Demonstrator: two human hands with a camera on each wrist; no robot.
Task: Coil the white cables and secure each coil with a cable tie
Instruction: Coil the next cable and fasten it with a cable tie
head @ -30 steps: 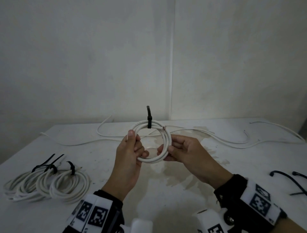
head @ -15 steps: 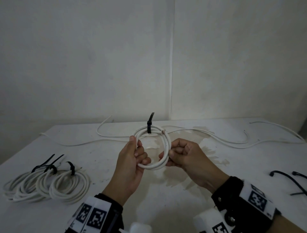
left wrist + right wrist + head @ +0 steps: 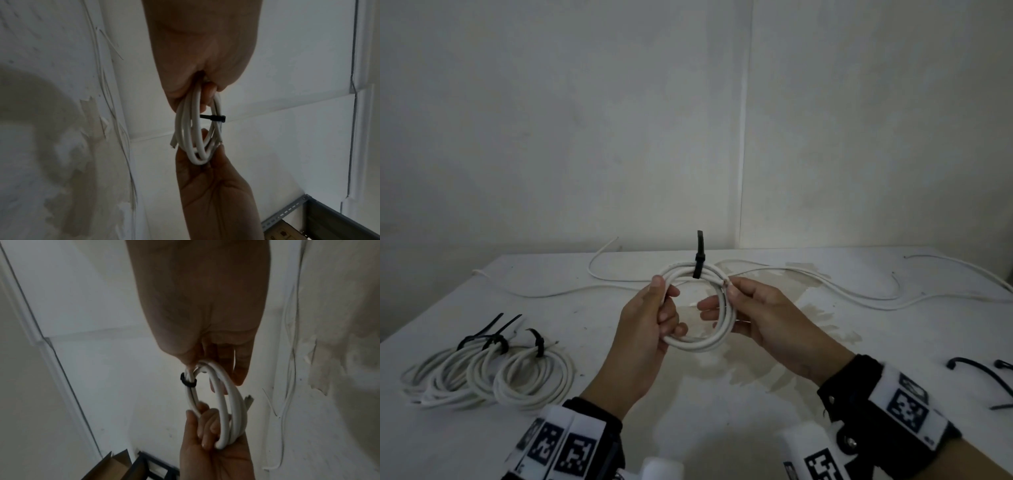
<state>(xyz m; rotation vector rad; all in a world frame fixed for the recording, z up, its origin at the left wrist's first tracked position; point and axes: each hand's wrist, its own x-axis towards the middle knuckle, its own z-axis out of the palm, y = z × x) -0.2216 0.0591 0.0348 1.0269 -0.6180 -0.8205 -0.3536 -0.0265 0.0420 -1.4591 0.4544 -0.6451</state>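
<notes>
1. Small round coil of white cable (image 3: 700,308), held up above the white surface (image 3: 774,404), black cable tie (image 3: 698,265) cinched at its top, tail sticking up.
2. Left hand (image 3: 650,329) grips the coil's left side.
3. Right hand (image 3: 760,311) pinches the right side.
4. Three tied white coils (image 3: 489,373) lie far left, loose white cables (image 3: 859,294) behind.

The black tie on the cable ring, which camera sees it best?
The head view: the black tie stands up clear atop the cable ring. The left wrist view shows it sideways; the right wrist view shows only a small band.
</notes>
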